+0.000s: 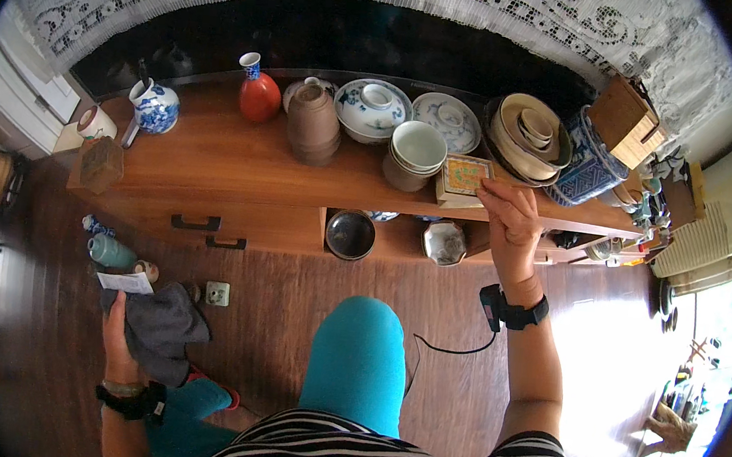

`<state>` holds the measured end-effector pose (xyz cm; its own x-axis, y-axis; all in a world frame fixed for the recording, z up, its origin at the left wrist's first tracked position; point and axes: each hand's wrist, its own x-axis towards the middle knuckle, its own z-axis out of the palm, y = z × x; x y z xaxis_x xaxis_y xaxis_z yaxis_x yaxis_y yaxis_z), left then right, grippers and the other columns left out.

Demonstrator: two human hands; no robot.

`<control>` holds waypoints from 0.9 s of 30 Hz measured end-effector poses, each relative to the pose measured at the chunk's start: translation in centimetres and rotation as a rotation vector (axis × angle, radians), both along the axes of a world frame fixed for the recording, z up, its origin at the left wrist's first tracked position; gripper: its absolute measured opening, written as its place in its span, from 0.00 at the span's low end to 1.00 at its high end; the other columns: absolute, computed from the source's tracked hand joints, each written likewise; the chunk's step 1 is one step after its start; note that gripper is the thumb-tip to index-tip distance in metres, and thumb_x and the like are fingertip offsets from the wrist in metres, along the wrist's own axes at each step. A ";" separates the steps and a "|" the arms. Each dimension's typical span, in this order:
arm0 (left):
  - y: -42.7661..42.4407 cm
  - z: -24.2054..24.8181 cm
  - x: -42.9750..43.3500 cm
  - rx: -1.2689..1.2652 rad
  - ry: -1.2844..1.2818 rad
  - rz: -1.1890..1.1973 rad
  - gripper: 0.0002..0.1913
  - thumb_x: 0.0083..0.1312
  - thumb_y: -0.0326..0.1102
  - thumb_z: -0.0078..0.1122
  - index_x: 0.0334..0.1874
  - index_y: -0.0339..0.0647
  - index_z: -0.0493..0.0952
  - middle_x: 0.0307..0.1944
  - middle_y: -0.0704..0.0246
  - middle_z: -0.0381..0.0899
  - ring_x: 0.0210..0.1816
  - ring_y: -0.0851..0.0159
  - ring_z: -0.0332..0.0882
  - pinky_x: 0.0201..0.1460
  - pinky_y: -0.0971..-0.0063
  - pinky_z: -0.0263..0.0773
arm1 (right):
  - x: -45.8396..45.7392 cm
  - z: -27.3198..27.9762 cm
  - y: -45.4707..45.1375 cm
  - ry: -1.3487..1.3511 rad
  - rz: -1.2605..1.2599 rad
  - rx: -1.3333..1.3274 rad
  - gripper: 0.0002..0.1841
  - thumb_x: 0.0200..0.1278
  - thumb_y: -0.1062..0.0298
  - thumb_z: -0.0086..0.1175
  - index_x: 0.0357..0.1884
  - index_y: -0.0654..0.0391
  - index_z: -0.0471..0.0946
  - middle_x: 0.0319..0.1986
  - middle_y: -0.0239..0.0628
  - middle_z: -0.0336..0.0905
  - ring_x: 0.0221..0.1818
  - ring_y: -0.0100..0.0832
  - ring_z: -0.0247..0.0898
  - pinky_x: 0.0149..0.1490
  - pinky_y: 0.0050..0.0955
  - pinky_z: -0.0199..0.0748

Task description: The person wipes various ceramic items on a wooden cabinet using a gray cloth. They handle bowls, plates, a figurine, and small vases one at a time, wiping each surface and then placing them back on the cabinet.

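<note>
My right hand [510, 213] is at the right corner of a small box with a yellow patterned lid [468, 176], its fingertips touching the lid's edge; whether they pinch it cannot be told. Just left of the box stands a stack of pale ceramic cups [419, 147]. Behind it lies a blue-and-white lidded bowl [447, 123], and stacked bowls [528, 135] stand to the right. My left hand [120, 340], low on the left above the floor, holds a dark grey cloth [168, 328] and a folded white paper [126, 281].
Along the wooden cabinet top [213, 159] stand a red vase [260, 97], a brown clay vessel [312, 122] and a blue-and-white jug [155, 108]. Bowls sit on the open shelf below. A turquoise vase [110, 251] is near my left hand. A thin cable hangs from my right wrist.
</note>
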<state>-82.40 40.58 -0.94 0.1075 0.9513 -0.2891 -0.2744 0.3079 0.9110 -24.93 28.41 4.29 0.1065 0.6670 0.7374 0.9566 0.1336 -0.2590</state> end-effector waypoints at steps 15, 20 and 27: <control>-1.8 0.4 -1.0 0.848 1.032 -0.211 0.24 0.76 0.42 0.52 0.67 0.33 0.68 0.59 0.56 0.75 0.59 0.60 0.76 0.59 0.68 0.75 | -3.5 -1.5 0.6 -0.171 -0.193 0.026 0.21 0.51 0.71 0.68 0.50 0.52 0.82 0.49 0.40 0.73 0.43 0.40 0.68 0.47 0.38 0.70; -2.5 1.5 -2.6 0.307 0.409 -0.091 0.24 0.77 0.32 0.47 0.72 0.28 0.60 0.59 0.50 0.73 0.55 0.53 0.78 0.56 0.62 0.77 | -5.9 -1.0 1.6 -0.224 -0.151 0.105 0.15 0.53 0.73 0.66 0.45 0.53 0.85 0.44 0.38 0.75 0.44 0.39 0.69 0.46 0.35 0.69; -1.9 2.2 -7.0 0.245 0.128 0.065 0.22 0.79 0.33 0.40 0.73 0.36 0.61 0.62 0.53 0.72 0.58 0.56 0.77 0.60 0.65 0.76 | -13.2 0.0 4.9 -0.043 0.314 -0.019 0.11 0.48 0.80 0.65 0.36 0.60 0.82 0.35 0.41 0.78 0.35 0.43 0.74 0.39 0.37 0.74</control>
<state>-89.35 38.67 1.26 0.0211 0.9981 -0.0572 -0.1639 0.0599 0.9846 -38.13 33.36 4.31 -0.1382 0.6757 0.7241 0.8794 0.4200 -0.2241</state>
